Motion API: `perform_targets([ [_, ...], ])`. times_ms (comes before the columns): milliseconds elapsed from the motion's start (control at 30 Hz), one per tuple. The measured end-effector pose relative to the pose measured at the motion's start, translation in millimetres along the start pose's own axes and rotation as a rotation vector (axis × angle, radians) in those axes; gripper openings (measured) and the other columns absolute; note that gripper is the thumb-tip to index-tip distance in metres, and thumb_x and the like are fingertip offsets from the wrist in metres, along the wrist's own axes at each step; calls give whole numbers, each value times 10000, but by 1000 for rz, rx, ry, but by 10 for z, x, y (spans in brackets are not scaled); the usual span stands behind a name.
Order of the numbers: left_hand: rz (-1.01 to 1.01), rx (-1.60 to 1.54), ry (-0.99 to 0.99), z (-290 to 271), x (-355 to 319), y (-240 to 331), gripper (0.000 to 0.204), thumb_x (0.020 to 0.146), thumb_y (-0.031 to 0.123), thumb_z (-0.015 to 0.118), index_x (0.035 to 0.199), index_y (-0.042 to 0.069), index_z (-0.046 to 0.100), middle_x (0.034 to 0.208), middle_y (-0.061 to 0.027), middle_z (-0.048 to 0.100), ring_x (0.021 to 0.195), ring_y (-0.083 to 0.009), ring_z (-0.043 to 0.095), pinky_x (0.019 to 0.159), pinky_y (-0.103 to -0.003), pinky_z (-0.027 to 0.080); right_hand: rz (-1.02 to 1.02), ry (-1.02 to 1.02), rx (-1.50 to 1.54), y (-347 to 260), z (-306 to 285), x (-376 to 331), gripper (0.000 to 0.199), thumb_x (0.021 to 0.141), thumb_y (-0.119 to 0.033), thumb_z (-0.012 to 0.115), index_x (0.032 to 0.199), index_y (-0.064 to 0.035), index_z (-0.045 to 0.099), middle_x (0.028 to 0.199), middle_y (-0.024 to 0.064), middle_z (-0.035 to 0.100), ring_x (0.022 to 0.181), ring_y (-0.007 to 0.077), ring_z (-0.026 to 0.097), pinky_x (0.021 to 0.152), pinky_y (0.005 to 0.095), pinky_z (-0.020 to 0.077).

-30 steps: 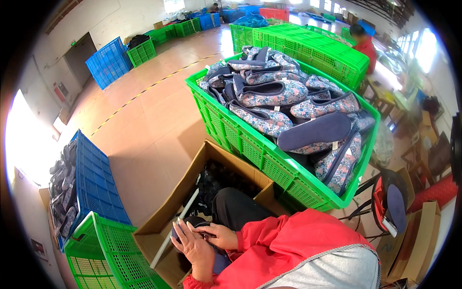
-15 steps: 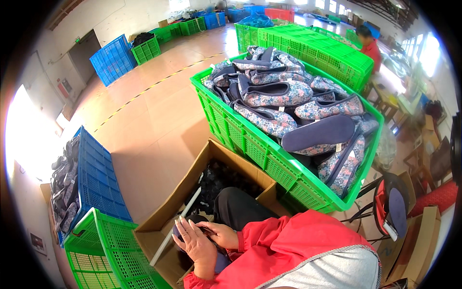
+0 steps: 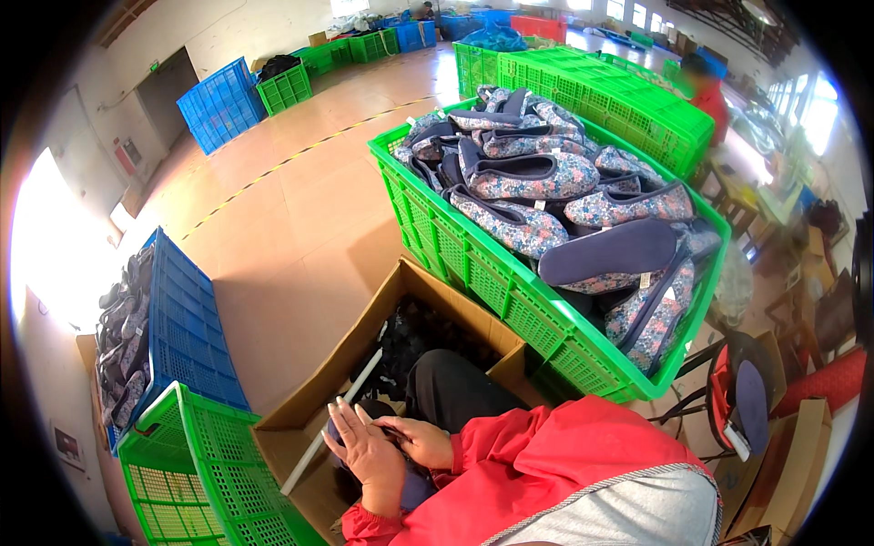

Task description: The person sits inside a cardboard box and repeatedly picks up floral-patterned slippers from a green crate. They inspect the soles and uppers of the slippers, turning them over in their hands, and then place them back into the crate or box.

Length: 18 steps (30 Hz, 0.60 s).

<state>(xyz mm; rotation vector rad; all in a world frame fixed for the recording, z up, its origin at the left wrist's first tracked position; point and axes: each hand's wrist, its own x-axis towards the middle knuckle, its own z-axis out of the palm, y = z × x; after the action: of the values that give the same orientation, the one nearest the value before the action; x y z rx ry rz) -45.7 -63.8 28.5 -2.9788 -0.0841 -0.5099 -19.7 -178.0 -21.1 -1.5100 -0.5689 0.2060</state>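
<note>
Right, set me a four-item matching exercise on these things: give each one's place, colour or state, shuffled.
1. Floral shoes
2. White rod
3. Left hand
4. Floor stripe

A. Fingers outstretched
B. Yellow and black
C. Heaped in a green crate
D. Slanting across the cardboard box

Pairs: 1-C, 2-D, 3-A, 4-B

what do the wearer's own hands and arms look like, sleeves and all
The left hand and right hand are both bare, with no gloves on them. Each comes out of one of the plain red sleeves, which cover the forearms to about the wrists. No markings show on the sleeves; finer details are too small to tell.
</note>
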Motion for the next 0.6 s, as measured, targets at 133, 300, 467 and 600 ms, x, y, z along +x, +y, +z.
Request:
perform_targets([
  [133, -58, -3, -48, -44, 36, -11, 471, 914, 126, 454, 1349, -52, 487, 1523, -195, 349, 1471, -345, 201, 1158, -571, 129, 57, -6, 60, -16, 22, -39, 486, 876, 83, 477, 1353, -13, 476, 1223, 185, 611, 1086, 298, 625, 939, 328, 492],
  [300, 24, -21, -10, 25, -74, 21, 478, 896, 128, 484, 1337, -57, 492, 1547, -215, 298, 1481, -353, 166, 1157, -564, 123, 24, 71, 22, 6, 20, -27, 461, 898, 97, 491, 1345, -20, 487, 1236, 148, 614, 1093, 222, 627, 952, 303, 489],
  [467, -52, -9, -51, 8, 8, -52, 488, 901, 146, 475, 1347, -51, 489, 1558, -211, 280, 1487, -350, 145, 1160, -566, 110, -3, -20, 52, 20, 7, -53, 472, 880, 103, 492, 1338, -12, 490, 1231, 167, 612, 1112, 258, 619, 957, 317, 483],
  [600, -50, -18, -58, -26, -8, -21, 500, 884, 138, 497, 1346, -52, 486, 1560, -212, 277, 1488, -356, 140, 1160, -565, 112, 76, 55, 203, 10, 55, -75, 478, 871, 137, 463, 1324, -8, 503, 1249, 161, 598, 1118, 247, 611, 953, 316, 485],
])
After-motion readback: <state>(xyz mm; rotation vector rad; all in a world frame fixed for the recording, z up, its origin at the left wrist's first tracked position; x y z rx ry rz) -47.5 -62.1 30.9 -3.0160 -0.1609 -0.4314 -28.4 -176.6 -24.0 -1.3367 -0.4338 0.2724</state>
